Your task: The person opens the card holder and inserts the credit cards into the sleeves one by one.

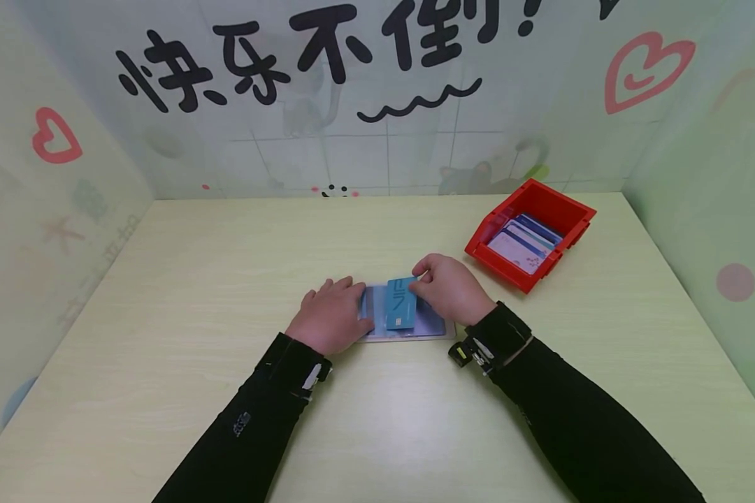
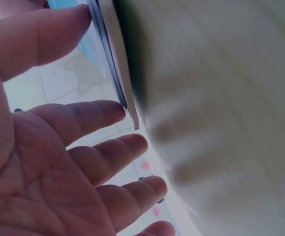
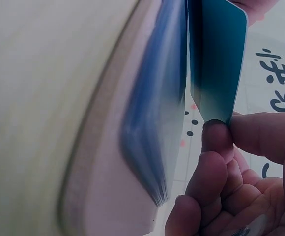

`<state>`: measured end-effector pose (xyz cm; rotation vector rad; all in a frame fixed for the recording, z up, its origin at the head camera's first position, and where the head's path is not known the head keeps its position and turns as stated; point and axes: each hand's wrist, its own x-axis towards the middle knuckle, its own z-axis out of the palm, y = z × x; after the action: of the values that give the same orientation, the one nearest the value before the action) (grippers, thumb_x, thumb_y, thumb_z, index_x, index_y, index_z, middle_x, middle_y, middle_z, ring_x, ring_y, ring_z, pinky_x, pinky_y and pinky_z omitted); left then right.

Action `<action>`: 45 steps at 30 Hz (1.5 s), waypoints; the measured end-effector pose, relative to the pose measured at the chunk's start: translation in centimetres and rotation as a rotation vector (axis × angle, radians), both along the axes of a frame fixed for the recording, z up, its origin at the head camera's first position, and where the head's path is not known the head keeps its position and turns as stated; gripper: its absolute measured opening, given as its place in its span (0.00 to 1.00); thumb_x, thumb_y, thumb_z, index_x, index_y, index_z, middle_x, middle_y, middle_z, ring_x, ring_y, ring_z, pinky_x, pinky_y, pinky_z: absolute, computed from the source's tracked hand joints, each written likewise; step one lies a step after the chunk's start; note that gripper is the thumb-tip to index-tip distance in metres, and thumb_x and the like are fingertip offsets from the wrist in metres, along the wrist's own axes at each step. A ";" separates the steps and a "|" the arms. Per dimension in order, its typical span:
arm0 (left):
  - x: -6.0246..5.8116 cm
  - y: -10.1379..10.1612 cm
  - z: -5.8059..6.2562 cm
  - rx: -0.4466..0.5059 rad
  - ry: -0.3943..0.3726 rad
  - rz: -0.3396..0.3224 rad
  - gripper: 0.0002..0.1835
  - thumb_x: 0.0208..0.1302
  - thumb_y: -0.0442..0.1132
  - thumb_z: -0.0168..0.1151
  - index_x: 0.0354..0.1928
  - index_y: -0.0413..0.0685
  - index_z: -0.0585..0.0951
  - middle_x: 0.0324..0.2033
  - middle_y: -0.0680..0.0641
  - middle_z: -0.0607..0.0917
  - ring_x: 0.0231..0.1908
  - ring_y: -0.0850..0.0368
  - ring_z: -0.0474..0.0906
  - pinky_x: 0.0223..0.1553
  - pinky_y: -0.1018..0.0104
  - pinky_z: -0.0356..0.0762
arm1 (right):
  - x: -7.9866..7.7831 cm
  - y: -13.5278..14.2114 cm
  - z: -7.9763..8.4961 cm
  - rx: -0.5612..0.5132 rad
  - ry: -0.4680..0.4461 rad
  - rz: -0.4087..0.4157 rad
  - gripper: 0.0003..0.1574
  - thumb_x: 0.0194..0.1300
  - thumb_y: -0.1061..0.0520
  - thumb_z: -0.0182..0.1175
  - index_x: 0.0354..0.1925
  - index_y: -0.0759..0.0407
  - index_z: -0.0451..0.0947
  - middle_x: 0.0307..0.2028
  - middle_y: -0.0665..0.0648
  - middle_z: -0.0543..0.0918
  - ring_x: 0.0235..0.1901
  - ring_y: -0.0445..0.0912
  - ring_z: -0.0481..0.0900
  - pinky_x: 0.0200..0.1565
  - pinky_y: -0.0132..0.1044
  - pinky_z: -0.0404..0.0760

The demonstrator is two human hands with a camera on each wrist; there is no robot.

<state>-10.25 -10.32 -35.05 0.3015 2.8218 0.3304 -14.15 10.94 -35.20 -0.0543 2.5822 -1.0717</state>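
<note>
Blue card [image 1: 401,313] pinched above a booklet [image 1: 433,325] on the desk [image 1: 214,258].
The right hand's [image 1: 453,290] fingers grasp only the card's end, so it could twist or slip; the left hand's [image 1: 330,316] fingers lie loosely extended, thumb on the booklet's edge, and a slack press there might let the booklet slide.

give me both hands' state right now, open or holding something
Left hand: open, touching the card booklet.
Right hand: closed, pinching the blue card.

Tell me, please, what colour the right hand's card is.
The card is light blue, clearest in the head view.
</note>
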 end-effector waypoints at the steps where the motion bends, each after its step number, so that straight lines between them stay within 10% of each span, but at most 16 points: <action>1: 0.0 0.0 0.0 -0.001 0.000 -0.001 0.38 0.72 0.54 0.66 0.77 0.46 0.70 0.78 0.39 0.69 0.79 0.30 0.59 0.75 0.29 0.59 | 0.0 0.0 0.0 0.002 -0.001 0.000 0.21 0.74 0.52 0.66 0.61 0.57 0.77 0.42 0.59 0.82 0.41 0.51 0.79 0.39 0.32 0.82; 45: 0.0 0.0 -0.3 -0.015 0.045 -0.015 0.36 0.71 0.53 0.66 0.76 0.45 0.73 0.75 0.39 0.73 0.76 0.36 0.67 0.72 0.34 0.69 | 1.0 -0.7 0.3 0.150 0.050 0.132 0.27 0.76 0.55 0.62 0.70 0.55 0.78 0.53 0.57 0.86 0.50 0.51 0.81 0.58 0.44 0.86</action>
<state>-10.28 -10.32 -35.36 0.3301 2.8634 0.3023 -13.19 10.20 -34.94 -0.2140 2.6535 -0.8376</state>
